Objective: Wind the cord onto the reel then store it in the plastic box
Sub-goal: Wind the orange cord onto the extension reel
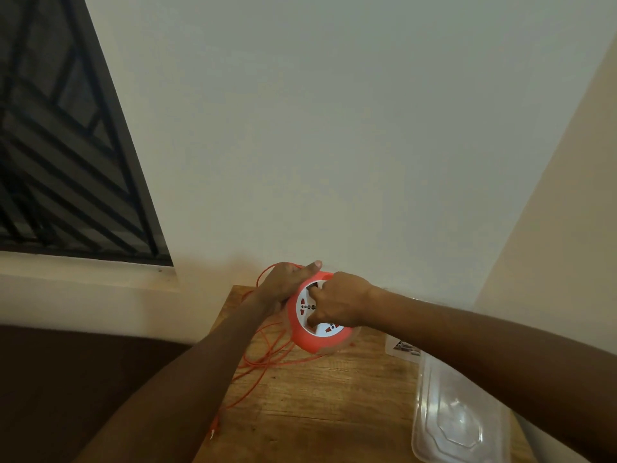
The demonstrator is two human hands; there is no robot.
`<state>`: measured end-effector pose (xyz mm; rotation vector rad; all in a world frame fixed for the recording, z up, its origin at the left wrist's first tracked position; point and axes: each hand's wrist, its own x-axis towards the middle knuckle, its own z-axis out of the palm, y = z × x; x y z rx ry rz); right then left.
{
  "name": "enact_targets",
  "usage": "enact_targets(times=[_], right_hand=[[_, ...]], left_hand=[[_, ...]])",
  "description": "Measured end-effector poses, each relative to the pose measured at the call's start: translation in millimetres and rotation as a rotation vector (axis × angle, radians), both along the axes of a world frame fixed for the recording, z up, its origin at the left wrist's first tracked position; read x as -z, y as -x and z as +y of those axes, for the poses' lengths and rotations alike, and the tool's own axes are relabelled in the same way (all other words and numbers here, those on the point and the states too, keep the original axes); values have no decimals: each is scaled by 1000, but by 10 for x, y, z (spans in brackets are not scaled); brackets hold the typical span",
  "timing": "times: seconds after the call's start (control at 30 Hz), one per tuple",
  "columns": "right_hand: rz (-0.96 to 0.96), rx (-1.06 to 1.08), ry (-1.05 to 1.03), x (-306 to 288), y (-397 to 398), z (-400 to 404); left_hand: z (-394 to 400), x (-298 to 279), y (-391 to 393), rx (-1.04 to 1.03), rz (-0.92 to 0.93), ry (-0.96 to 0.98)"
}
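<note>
You are holding the orange reel (pixel 315 324) tilted above the far end of the wooden table (pixel 320 406). Your left hand (pixel 283 285) is gripping its far rim, fingers wrapped around it; your right hand (pixel 340 304) is pressing curled fingers into the white socket face. Loose orange cord (pixel 263 355) is lying on the table below, and the clear plastic box (pixel 457 419) is sitting open at your right.

reel (pixel 312 342): orange rim, white face, red sockets | cord (pixel 263 355): orange | table (pixel 317 402): brown wood grain | plastic box (pixel 457 426): clear | window grille (pixel 60 155): black diagonals
</note>
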<state>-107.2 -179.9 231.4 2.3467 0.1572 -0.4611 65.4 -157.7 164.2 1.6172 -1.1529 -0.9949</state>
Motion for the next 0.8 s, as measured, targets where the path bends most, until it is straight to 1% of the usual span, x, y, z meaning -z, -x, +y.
enact_targets(times=[0.07,0.1,0.2,0.27,0.3,0.37,0.53,0.7,0.8], right_hand=[[-53,-4,-12,51,2,-8],[-117,44,-59,84,11,-12],[-395,277,-157,198,37,9],[-527,397,-167,324,42,54],[-557,436,-173,399,41,75],[-574,464,-180,520,46,93],[-638,424,-207,550,115,49],[-603,243,-170,390,251,33],[-524,185,-111,277,315,26]], left_hand=[[-5,-4,-5,-6,-13,5],[0,-8,-11,-15,-10,16],[1,-42,-28,-71,37,75],[-17,-84,-18,-87,-3,106],[-29,-99,-4,-78,-42,110],[-39,-86,21,-65,-82,97],[-27,7,8,-89,-45,82],[-42,-57,-8,-91,-17,81],[-15,-88,13,-88,20,91]])
